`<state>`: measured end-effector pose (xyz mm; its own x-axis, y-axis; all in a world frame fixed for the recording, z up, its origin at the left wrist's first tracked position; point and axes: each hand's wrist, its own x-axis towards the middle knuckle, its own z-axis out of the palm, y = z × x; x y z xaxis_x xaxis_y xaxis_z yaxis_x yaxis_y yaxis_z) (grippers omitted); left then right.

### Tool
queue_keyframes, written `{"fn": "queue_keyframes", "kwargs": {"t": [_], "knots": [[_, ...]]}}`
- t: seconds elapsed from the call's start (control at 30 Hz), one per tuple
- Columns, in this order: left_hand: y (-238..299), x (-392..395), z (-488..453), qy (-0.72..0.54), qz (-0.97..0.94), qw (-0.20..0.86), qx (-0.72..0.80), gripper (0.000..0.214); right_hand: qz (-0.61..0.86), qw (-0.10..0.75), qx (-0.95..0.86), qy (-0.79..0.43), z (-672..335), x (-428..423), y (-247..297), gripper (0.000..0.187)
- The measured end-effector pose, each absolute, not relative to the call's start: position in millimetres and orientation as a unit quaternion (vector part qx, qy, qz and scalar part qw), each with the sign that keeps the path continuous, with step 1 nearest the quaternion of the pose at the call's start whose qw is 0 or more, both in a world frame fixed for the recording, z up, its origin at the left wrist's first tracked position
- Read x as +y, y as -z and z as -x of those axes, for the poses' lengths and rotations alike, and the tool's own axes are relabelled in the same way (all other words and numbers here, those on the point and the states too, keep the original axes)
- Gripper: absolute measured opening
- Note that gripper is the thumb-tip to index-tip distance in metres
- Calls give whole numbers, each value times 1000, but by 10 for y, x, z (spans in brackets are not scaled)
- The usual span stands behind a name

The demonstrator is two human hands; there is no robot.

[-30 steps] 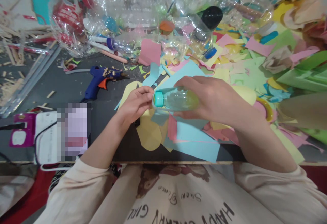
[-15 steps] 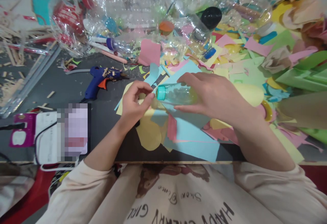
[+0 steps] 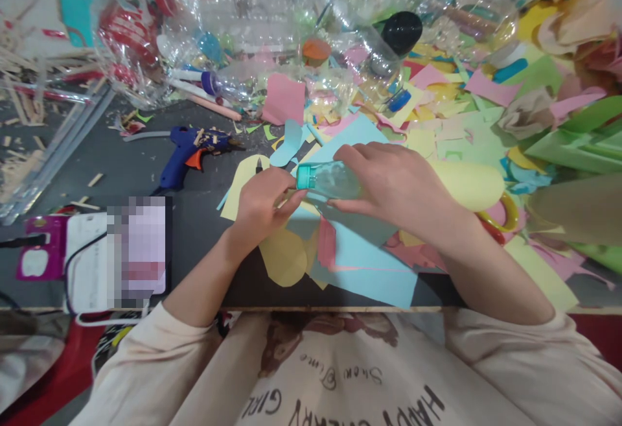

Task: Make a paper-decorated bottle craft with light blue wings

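My right hand is wrapped round a small clear plastic bottle with a teal cap, held on its side with the cap pointing left. My left hand sits just left of and below the cap, fingers curled and pinched over a yellow paper piece; what its fingertips grip is unclear. Beneath both hands lie blue paper sheets and a yellow cut-out on the dark table.
A blue glue gun lies to the left. Several clear plastic bottles are heaped at the back. Coloured paper scraps cover the right side. A white device with a cable sits near the front-left table edge. Wooden sticks litter the far left.
The bottle has shifted slightly up and left in my right hand. My left hand left the cap and dropped a little, now curled just below it over the yellow paper.
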<state>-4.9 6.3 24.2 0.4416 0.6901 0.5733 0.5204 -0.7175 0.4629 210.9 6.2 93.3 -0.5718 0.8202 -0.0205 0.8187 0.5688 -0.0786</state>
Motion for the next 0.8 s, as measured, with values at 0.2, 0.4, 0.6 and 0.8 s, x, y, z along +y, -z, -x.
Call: {"fn": "queue_keyframes", "kwargs": {"t": [0.2,0.4,0.6,0.8], "knots": [[-174,54,61,-383,-844,85,365,15,472,8,-881,-29,-2096,53,-913,46],[-175,45,61,-391,-845,66,360,16,475,-1,-879,-38,-2081,43,-938,44],[-207,45,69,-368,-851,69,368,18,480,-3,-876,-41,-2073,42,-937,43],[-227,70,77,-377,-842,78,378,14,488,6,-871,-55,-2108,71,-956,51]]}}
